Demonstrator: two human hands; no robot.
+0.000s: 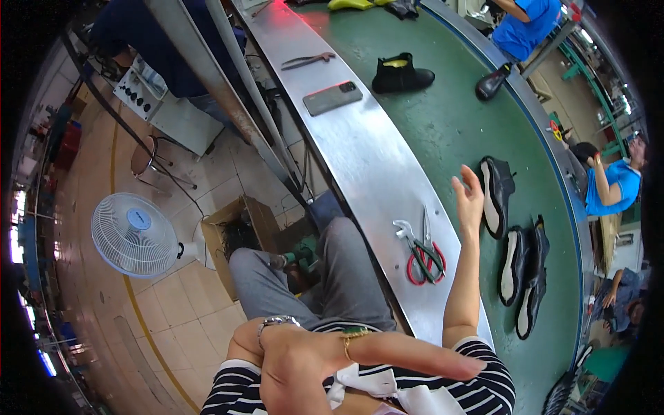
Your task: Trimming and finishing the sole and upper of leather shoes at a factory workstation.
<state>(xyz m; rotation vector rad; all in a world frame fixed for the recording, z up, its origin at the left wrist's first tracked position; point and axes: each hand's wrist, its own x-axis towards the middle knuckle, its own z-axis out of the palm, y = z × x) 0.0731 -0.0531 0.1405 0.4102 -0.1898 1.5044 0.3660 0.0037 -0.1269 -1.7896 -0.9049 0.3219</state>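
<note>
My left hand [308,360] is raised very close to the camera, one finger stretched out to the right. It wears a gold ring with a green stone [355,333] and a wristwatch [277,321]. Nothing shows in it, though part of the hand runs past the lower edge. Over the green conveyor belt's near edge, my right hand [471,197] is open, with its fingers slightly bent and apart. Beside it lies a black shoe [499,187] on its side, pale sole toward me. A pair of black shoes [532,277] rests nearer to me.
On the metal ledge [387,166] lie red-handled scissors and pliers [424,263], a phone [332,99] and pincers [308,61]. A black ankle boot [402,74] stands on the belt. To the left are a fan [135,235] and a cardboard box [242,228]. People in blue work across the belt.
</note>
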